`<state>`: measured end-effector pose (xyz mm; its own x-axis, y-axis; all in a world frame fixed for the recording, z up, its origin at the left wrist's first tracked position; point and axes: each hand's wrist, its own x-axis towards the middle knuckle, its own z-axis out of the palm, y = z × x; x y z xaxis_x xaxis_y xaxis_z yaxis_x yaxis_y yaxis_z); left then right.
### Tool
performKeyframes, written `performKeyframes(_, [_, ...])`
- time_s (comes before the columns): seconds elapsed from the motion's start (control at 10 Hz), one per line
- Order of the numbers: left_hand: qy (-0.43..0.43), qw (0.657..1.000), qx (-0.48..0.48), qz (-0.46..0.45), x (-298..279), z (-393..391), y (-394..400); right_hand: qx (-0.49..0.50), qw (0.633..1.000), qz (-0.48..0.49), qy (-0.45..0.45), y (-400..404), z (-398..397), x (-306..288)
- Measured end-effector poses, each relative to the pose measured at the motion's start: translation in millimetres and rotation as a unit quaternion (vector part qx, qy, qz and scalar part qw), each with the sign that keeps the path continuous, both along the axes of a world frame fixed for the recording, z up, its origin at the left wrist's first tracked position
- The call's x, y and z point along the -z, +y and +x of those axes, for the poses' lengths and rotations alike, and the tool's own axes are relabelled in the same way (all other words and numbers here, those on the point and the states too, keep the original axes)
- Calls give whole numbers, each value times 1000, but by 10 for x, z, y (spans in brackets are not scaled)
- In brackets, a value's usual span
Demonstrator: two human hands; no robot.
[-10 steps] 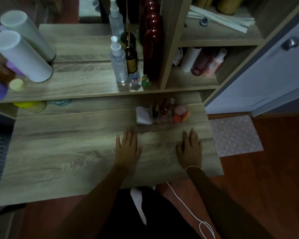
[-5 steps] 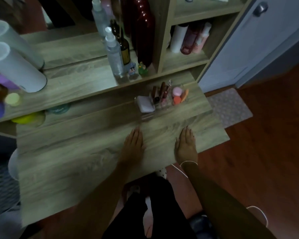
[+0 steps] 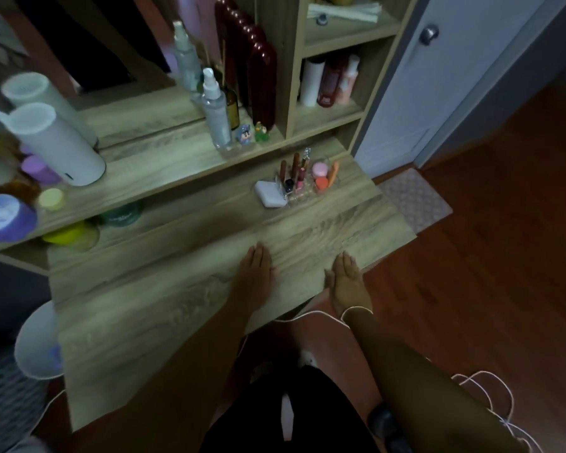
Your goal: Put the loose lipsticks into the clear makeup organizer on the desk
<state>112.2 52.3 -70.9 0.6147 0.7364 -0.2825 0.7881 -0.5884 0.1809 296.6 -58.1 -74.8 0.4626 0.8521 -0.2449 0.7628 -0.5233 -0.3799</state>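
At twelve o'clock on the desk (image 3: 164,322) sits the organizer (image 3: 307,188), lipsticks (image 3: 295,165) standing inside; no writing reads. Left hand (image 3: 254,276) and right hand (image 3: 348,282) lie flat, released, holding nothing, by the six o'clock edge, bare wood between.

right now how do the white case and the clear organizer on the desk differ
The white case is opaque and closed, lying low and flat; the clear organizer is see-through and open-topped, with lipsticks standing upright above its rim. The white case shows nothing of what is inside, while the clear organizer also holds a pink jar. Both sit side by side on the desk, beyond both flat hands.
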Motion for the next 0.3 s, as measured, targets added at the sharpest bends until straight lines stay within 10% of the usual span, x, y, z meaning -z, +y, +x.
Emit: performKeyframes(0.3, [-109, 994, 5, 27, -929, 436, 91, 24, 1000, 7, -16, -7, 376, -676])
